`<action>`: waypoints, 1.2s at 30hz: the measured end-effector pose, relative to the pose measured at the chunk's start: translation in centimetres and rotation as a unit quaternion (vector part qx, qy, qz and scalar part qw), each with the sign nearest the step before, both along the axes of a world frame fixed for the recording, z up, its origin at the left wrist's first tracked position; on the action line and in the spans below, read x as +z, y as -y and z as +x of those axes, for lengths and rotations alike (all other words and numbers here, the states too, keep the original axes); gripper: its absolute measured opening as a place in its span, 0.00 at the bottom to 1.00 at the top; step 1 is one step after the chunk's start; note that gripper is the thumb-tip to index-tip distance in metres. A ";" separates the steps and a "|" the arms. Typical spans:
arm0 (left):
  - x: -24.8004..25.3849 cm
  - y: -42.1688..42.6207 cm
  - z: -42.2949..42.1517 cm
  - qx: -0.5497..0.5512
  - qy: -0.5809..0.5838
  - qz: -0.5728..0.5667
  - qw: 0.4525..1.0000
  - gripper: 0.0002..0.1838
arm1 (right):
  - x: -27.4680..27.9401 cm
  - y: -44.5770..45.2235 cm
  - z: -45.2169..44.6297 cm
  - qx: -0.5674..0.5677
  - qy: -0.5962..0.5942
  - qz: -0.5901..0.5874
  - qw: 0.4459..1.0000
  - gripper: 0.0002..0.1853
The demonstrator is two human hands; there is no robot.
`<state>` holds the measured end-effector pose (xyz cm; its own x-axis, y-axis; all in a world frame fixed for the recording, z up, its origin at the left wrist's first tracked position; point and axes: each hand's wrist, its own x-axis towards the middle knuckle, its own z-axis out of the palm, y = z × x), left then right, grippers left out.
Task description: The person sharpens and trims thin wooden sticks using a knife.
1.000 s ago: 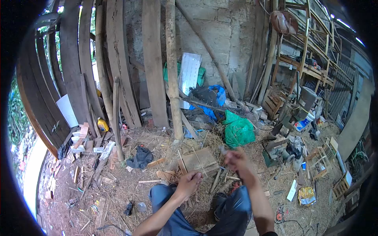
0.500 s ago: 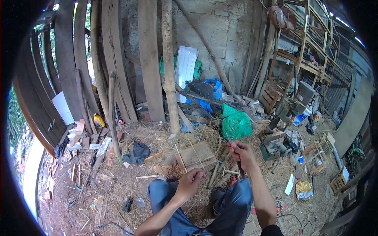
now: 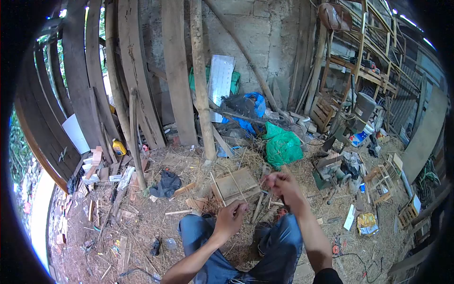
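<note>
My left hand [image 3: 231,218] is closed above my left knee, its fingers curled and thumb toward the fingertips. A thin pale strip [image 3: 237,186] ends near those fingertips; I cannot tell whether they grip it. My right hand [image 3: 286,190] is raised above my right knee, fingers pinched together. Something slim and dark shows just below its palm, too obscured to name. A wooden board [image 3: 239,184], box-like, lies on the ground beyond my hands. My jeans-clad knees [image 3: 194,229] are bent on either side.
A green plastic bag [image 3: 283,147] lies ahead, with blue sheeting [image 3: 257,105] behind it. A wooden post [image 3: 202,94] stands in front of the block wall. A black bag [image 3: 166,183] lies left, a yellow bottle [image 3: 118,147] farther left. Straw and wood scraps cover the floor.
My right hand has shifted slightly down and left, and its wrist has turned. My left hand stays nearly where it was. The view has tilted a little.
</note>
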<state>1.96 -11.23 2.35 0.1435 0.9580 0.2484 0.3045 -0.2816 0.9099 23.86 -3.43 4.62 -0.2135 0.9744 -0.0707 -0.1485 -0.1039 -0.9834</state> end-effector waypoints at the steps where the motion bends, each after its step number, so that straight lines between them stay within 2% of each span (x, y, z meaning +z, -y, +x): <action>1: -0.2 0.3 -0.3 0.005 0.005 0.022 1.000 0.11 | 0.0 -1.0 1.6 -0.033 -0.030 0.009 0.999 0.10; 2: -0.3 0.5 -0.5 0.011 0.011 0.044 0.999 0.11 | -0.3 -1.4 2.5 -0.065 -0.059 0.017 0.996 0.10; 5: -1.2 -0.9 -0.8 0.028 0.003 0.017 0.999 0.11 | 1.4 1.1 0.2 -0.047 -0.053 0.013 0.997 0.09; 7: -1.0 -1.7 -0.2 0.022 0.011 0.004 1.000 0.11 | 1.1 2.8 -2.8 -0.019 -0.046 -0.003 0.999 0.09; 9: -0.9 -2.3 0.4 0.010 0.016 -0.010 1.000 0.11 | 0.0 3.7 -4.5 0.116 -0.050 -0.027 0.992 0.08; 13: -1.4 -2.4 0.4 0.001 0.015 0.027 1.000 0.11 | -1.0 2.3 -4.1 0.121 -0.043 -0.035 0.991 0.08; 15: -1.7 -2.0 0.2 -0.001 0.021 0.045 0.999 0.11 | -0.8 2.2 -4.0 0.116 -0.003 -0.042 0.992 0.08; 16: -1.6 -1.7 0.1 -0.015 0.037 0.012 0.999 0.10 | -0.8 2.0 -3.7 0.114 0.049 -0.016 0.992 0.07; 18: -1.3 -0.4 -0.6 -0.026 0.054 -0.024 0.998 0.10 | 0.5 0.8 -1.7 -0.062 0.109 0.019 0.992 0.07; 20: -0.4 1.4 -1.8 -0.035 0.052 -0.090 0.994 0.11 | -0.8 -2.2 3.3 -0.115 -0.049 -0.012 0.992 0.09; 21: -0.6 1.3 -2.0 -0.034 0.052 -0.091 0.994 0.11 | -0.8 -2.1 3.2 -0.114 -0.049 -0.013 0.992 0.09; 23: -1.1 0.8 -2.3 -0.016 0.027 -0.029 0.999 0.11 | -0.4 -1.7 3.2 -0.101 -0.026 -0.024 0.994 0.08; 24: -1.0 0.6 -2.0 -0.014 0.031 -0.029 0.999 0.11 | 1.1 -0.1 1.2 -0.040 -0.033 -0.022 0.998 0.08; 27: 0.0 -0.8 -0.5 0.000 0.035 -0.018 0.999 0.11 | 1.1 2.9 -3.6 0.000 -0.016 -0.012 1.000 0.09; 29: 0.1 -1.3 -0.1 0.005 -0.008 -0.021 1.000 0.11 | -0.5 3.4 -5.0 0.150 -0.064 -0.020 0.986 0.10; 33: -0.6 -1.6 -0.3 -0.028 0.054 -0.037 0.997 0.11 | 0.0 2.7 -4.8 0.132 -0.056 -0.050 0.988 0.10; 36: -1.3 -1.6 -0.1 -0.024 0.077 0.005 0.997 0.12 | 0.4 2.6 -4.8 0.114 -0.047 -0.063 0.990 0.10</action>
<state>1.84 -9.59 1.01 0.1482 0.9484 0.2803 0.1485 -0.3016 0.9418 19.10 -6.00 5.06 -0.4389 0.8845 -0.1585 -0.1979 -0.2672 -0.9431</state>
